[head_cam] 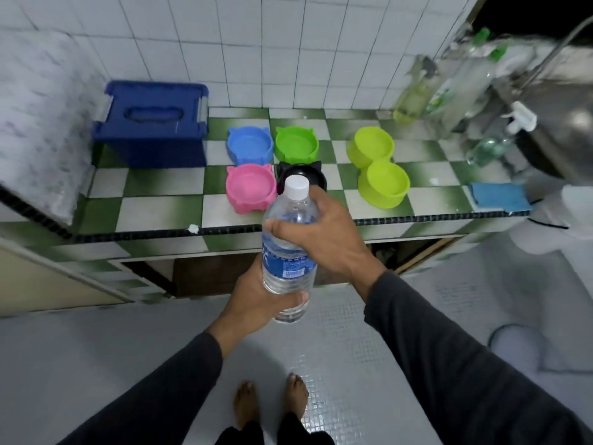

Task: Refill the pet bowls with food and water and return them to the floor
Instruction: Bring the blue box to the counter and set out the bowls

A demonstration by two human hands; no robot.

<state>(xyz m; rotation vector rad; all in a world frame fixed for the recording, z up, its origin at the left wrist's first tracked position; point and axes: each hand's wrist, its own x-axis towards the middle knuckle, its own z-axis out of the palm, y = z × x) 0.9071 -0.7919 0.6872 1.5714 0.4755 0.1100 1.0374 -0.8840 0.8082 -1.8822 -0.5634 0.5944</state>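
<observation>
Both hands hold a clear water bottle with a white cap and blue label, upright in front of the counter. My left hand grips its lower part and my right hand wraps its shoulder below the cap. On the green-and-white checkered counter stand a blue bowl, a green bowl, a pink bowl and a black bowl partly hidden behind the bottle. A lime double bowl stands to their right. All bowls look empty.
A closed blue lidded box stands at the counter's back left. Bottles crowd the back right beside a steel sink with a spray bottle. A blue cloth lies at the counter's right edge. My bare feet stand on grey floor.
</observation>
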